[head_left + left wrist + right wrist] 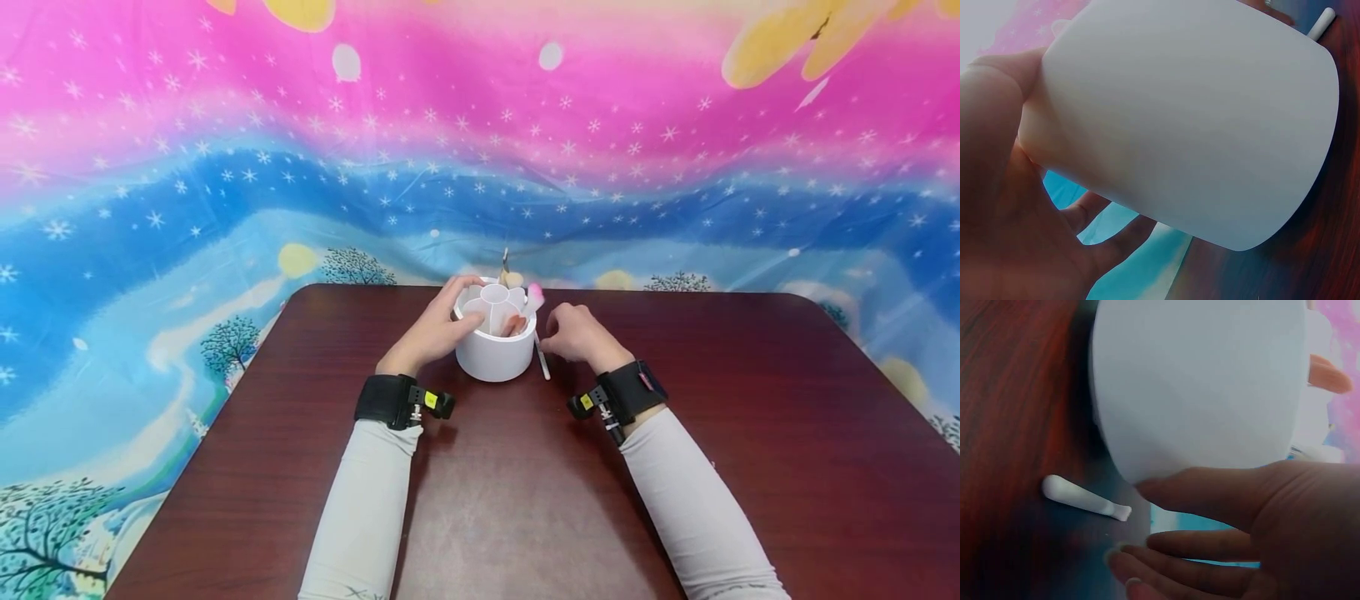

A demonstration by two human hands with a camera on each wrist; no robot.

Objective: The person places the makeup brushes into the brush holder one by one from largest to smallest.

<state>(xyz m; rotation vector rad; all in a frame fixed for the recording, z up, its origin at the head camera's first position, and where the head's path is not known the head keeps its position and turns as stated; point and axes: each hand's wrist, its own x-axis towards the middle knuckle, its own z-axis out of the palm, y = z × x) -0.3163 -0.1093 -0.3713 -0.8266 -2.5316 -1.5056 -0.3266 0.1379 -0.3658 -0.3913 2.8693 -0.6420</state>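
A white round desk organizer (495, 357) with petal-shaped compartments stands near the table's far edge. My left hand (432, 333) grips its left rim, thumb over the near side; the smooth white wall (1191, 119) fills the left wrist view. To the right of the organizer, my right hand (582, 333) is low, its thumb (1204, 490) at the wall and nothing between thumb and fingers. A small white-handled stick (1082, 497) with a flared end lies on the table between organizer and right hand. A pink-tipped brush (535, 296) and brown-tipped items (513, 325) stand in the compartments.
Behind the organizer's rim rises a thin metallic tool (505, 260) beside a beige rounded piece (513, 279). The dark red wooden table (480, 508) ends just behind, against a printed cloth backdrop (480, 167).
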